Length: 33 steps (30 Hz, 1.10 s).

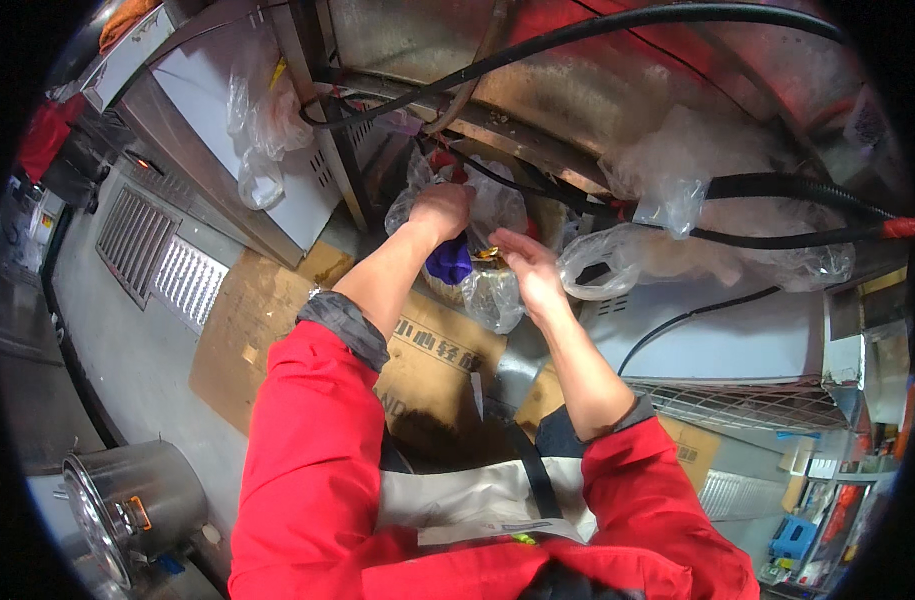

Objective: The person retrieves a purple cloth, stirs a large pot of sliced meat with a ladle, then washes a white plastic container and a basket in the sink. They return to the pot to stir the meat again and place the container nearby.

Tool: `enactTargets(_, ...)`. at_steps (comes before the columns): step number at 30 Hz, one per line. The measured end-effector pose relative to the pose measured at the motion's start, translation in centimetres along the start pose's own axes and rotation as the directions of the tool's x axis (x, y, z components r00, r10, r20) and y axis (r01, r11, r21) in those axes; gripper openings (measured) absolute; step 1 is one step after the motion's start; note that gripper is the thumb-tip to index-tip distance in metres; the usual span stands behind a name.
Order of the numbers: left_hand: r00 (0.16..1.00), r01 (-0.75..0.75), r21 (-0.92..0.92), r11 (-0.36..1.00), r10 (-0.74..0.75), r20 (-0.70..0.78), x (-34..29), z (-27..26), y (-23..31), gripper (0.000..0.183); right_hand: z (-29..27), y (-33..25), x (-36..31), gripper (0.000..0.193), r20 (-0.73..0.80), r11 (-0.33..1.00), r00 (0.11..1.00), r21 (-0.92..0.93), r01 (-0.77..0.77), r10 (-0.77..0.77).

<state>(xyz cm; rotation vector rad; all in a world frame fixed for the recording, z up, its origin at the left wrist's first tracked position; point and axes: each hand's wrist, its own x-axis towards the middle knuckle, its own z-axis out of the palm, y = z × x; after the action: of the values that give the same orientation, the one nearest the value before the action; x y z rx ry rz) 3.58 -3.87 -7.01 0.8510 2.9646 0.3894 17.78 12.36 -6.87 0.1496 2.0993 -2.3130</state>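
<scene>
Both my arms reach forward to a container lined and topped with clear plastic bags (493, 305), below a metal frame. My left hand (443, 212) is closed, back upward, among the plastic; what its fingers hold is hidden. Just below it hangs a bunched purple piece (449, 262), perhaps a bag or cloth. On the other side my right hand (528, 265) has its fingers stretched out beside a small yellow packet-like thing (489, 253). Whether those fingertips touch it I cannot tell. Something red (443, 162) lies behind my left hand.
Flattened cardboard (253, 340) covers the floor before me. Black hoses (578, 35) cross above, and clear bags (678, 255) hang over a white cabinet (718, 330) at right. Another bag (263, 130) hangs at left. A lidded steel pot (148, 500) stands lower left, with floor grates (138, 240) beyond.
</scene>
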Motion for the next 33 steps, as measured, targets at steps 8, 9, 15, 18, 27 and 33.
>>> enactTargets(8, 0.996, 0.076, 0.075, 0.994, -0.073, -0.042, 0.7, 0.2, -0.3, 0.031, 0.8, -2.3, -4.0, 0.039, 0.132, 0.956, 0.991, 0.288, -0.056, 0.019)
enactTargets(9, 0.997, 0.063, 0.076, 0.995, -0.060, -0.043, 0.7, 0.0, -0.2, 0.030, 0.7, -2.4, -4.1, 0.040, 0.141, 0.948, 0.990, 0.311, -0.060, 0.016)
enactTargets(15, 0.998, 0.058, 0.056, 0.997, -0.058, -0.005, 0.0, -0.8, -0.5, 0.030, 0.9, -3.3, -4.1, 0.045, 0.167, 0.926, 0.986, 0.370, -0.071, 0.009)
enactTargets(18, 0.998, 0.055, 0.042, 0.998, -0.054, -0.031, -0.2, -0.9, -1.1, 0.029, 1.3, -4.1, -5.2, 0.047, 0.197, 0.909, 0.980, 0.407, -0.093, 0.012)
enactTargets(27, 1.000, 0.000, 0.126, 0.992, 0.004, -0.030, 0.2, -0.3, -1.3, 0.032, 1.0, -6.8, -10.1, 0.046, 0.246, 0.884, 0.963, 0.467, -0.016, -0.113)
enactTargets(33, 0.996, -0.091, 0.134, 0.987, 0.090, 0.013, -0.4, -1.1, -1.5, 0.029, 2.4, -4.7, -5.1, 0.032, 0.207, 0.616, 0.878, -0.643, 0.455, -0.432)
